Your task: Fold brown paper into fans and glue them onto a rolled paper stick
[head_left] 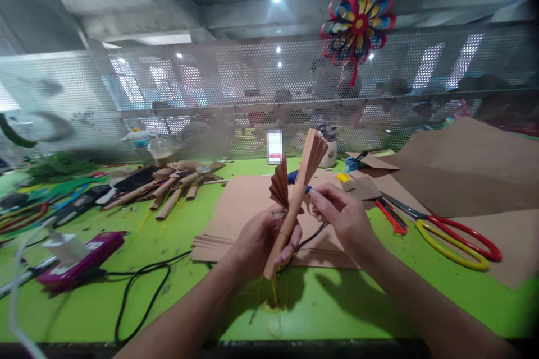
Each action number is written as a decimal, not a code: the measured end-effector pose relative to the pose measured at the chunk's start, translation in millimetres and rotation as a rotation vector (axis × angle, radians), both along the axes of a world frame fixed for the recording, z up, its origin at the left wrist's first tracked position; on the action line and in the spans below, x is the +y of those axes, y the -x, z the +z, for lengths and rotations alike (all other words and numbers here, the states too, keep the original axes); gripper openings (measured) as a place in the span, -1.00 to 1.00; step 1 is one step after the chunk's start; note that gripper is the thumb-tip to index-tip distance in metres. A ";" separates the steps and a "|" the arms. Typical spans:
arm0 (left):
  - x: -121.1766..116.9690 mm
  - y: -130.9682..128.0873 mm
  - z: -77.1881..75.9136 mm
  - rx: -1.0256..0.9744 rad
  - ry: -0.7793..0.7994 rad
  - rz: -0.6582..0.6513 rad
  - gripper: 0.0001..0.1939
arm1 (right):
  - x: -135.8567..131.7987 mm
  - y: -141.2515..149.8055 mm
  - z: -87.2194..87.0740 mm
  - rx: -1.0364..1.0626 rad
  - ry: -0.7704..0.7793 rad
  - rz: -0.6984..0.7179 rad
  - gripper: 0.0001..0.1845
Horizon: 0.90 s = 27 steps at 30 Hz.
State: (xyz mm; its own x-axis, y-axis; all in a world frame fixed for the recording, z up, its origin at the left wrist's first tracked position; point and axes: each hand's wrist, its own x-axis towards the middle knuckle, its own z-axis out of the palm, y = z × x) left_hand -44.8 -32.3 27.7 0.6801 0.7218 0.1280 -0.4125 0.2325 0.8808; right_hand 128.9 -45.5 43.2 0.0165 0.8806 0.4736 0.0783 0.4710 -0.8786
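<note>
My left hand (263, 238) is wrapped round a rolled brown paper tube (295, 205), held tilted above a stack of brown paper. Pleated brown paper fans (279, 186) spread from the tube's upper part on both sides. Yellow thread (274, 297) dangles below its lower end. Close to the tube's right side, my right hand (343, 219) has its fingertips pinched together; what they hold, if anything, is hidden. A blue object (292, 177) shows partly behind the tube, and more blue appears by the right fingertips. A black cable passes below that hand.
Brown paper sheets (236, 202) lie under the hands. Scissors (455, 235), a red cutter (391, 216) and a yellow thread spool (345, 180) are at right. Several paper tubes (170, 202) lie at left, near a purple power strip (82, 261). A perforated screen (202, 95) stands behind.
</note>
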 end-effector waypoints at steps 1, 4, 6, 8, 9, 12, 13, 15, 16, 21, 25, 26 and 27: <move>0.3 -0.1 -0.6 -0.008 0.001 -0.024 -0.81 | 0.9 0.3 0.5 0.047 0.027 0.044 -0.74; 0.3 -0.4 -1.6 -0.009 0.019 -0.086 -0.77 | 3.1 1.8 1.7 0.174 0.080 0.156 -0.72; 0.0 -0.7 -2.2 -0.006 0.045 -0.122 -0.76 | 4.3 2.3 1.4 0.222 0.092 0.213 -0.72; -0.1 -1.1 -3.2 -0.017 0.072 -0.145 -0.76 | 5.6 2.1 -0.4 0.247 0.090 0.271 -0.72; -0.1 -1.4 -3.8 -0.026 0.086 -0.154 -0.75 | 6.3 1.6 -1.6 0.255 0.088 0.290 -0.73; -0.1 -2.6 -4.9 -0.047 0.116 -0.172 -0.70 | 8.1 -0.1 -4.9 0.279 0.089 0.300 -0.75; -0.2 -3.1 -4.6 -0.043 0.121 -0.173 -0.67 | 8.4 -0.7 -5.5 0.289 0.093 0.293 -0.77; -0.8 -4.4 -2.9 -0.020 0.121 -0.157 -0.63 | 8.9 -2.0 -5.8 0.305 0.103 0.285 -0.79; -1.2 -5.1 -1.5 -0.004 0.113 -0.142 -0.62 | 9.1 -2.7 -5.7 0.311 0.111 0.281 -0.80; -1.3 -6.3 3.4 0.109 0.054 -0.038 -0.59 | 13.1 -6.1 -7.2 0.292 0.156 0.211 -0.78; 0.6 -6.4 -0.7 0.226 -0.005 0.059 -0.61 | 17.7 -7.4 -8.9 0.260 0.161 0.135 -0.77; 1.0 -6.8 -2.4 0.261 -0.017 0.075 -0.62 | 18.5 -7.6 -9.0 0.252 0.158 0.118 -0.76; 1.2 -7.3 -4.1 0.298 -0.028 0.088 -0.63 | 19.0 -7.7 -8.9 0.244 0.154 0.101 -0.75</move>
State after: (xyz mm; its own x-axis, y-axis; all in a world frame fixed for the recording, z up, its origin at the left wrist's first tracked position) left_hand -37.5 -31.1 23.6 0.6255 0.7788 -0.0468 -0.1530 0.1812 0.9715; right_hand 136.6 -26.4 34.3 0.0221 0.9448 0.3270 -0.1839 0.3253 -0.9276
